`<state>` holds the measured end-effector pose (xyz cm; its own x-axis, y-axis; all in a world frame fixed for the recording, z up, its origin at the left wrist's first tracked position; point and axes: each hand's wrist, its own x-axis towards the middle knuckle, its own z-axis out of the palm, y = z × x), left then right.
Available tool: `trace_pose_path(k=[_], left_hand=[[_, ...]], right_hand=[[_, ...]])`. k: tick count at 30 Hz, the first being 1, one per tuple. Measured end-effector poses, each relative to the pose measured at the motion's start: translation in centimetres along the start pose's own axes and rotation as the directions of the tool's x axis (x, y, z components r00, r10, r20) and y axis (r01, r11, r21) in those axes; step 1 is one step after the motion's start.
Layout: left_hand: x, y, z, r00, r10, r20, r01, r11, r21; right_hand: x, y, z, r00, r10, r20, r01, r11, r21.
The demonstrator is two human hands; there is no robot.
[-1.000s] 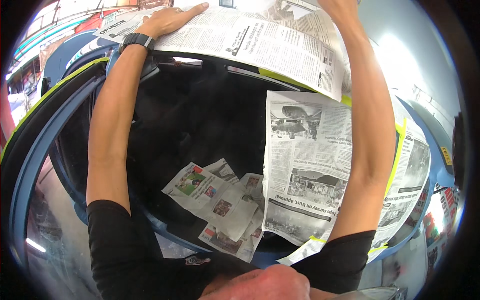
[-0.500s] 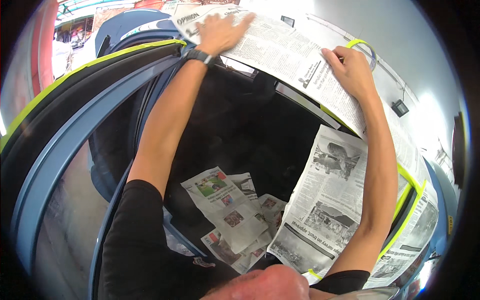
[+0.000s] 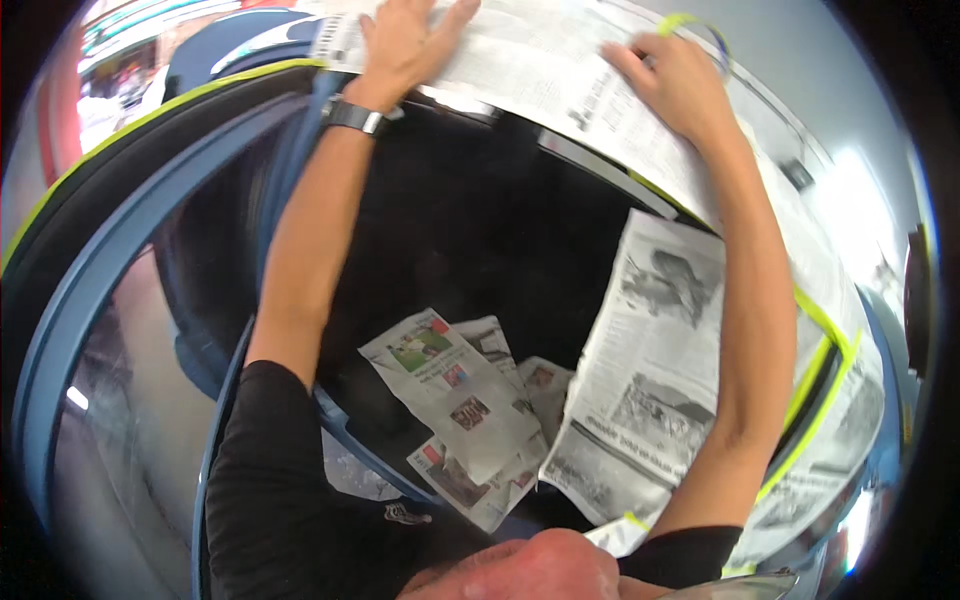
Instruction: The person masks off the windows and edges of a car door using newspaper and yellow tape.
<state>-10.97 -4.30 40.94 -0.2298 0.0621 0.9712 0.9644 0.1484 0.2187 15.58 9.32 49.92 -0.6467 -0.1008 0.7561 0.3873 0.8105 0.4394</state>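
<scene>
My left hand (image 3: 405, 48) lies with fingers spread on a newspaper sheet (image 3: 525, 65) along the upper edge of a blue car's opening. A dark watch (image 3: 357, 117) is on that wrist. Further right on the same strip of paper, my right hand (image 3: 675, 85) has curled fingers, and its thumb side points left. A roll of yellow-green tape (image 3: 715, 45) stands out beyond its knuckles and appears held in it; the fingers' grip on it is partly hidden. Below my right forearm hangs another newspaper sheet (image 3: 655, 330), partly covered by the arm.
Loose newspaper pages (image 3: 465, 405) lie inside the dark car interior (image 3: 450, 250). At left stands the blue door frame (image 3: 110, 240), edged with yellow-green tape. More tape (image 3: 825, 375) borders the opening at right, with newspaper (image 3: 840, 440) outside it. A white wall (image 3: 810, 90) rises beyond.
Both hands sit higher in the picture and a little further left, the tape roll moving along with my right hand. The whole view has shifted somewhat, and the paper looks blurrier.
</scene>
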Motion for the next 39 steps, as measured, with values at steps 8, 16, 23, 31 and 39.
trace_pose_path(k=[8,16,23,31,39], left_hand=[[-0.5,0.8,-0.9,0.873,0.457,0.169,-0.421,0.882,-0.212],[-4.1,2.2,-1.5,0.83,0.548,0.1,-0.531,0.832,-0.16],[-3.9,-4.3,1.5,0.844,0.531,0.076,-0.534,0.845,0.018],[-4.0,1.4,-1.0,0.845,0.527,-0.09,-0.535,0.83,-0.159],[-4.5,4.2,3.3,0.892,0.449,-0.059,-0.448,0.894,0.031]], right_hand=[[2.6,-2.3,1.9,1.0,0.001,-0.023,0.002,0.989,0.146],[2.7,-2.0,2.2,1.0,0.017,0.001,-0.017,0.985,0.174],[4.4,-4.3,4.2,0.998,0.035,0.042,-0.035,0.999,-0.018],[2.9,-4.5,3.7,0.991,0.021,-0.13,-0.023,1.0,-0.007],[4.5,-3.6,5.9,0.959,-0.054,-0.277,0.048,0.998,-0.029]])
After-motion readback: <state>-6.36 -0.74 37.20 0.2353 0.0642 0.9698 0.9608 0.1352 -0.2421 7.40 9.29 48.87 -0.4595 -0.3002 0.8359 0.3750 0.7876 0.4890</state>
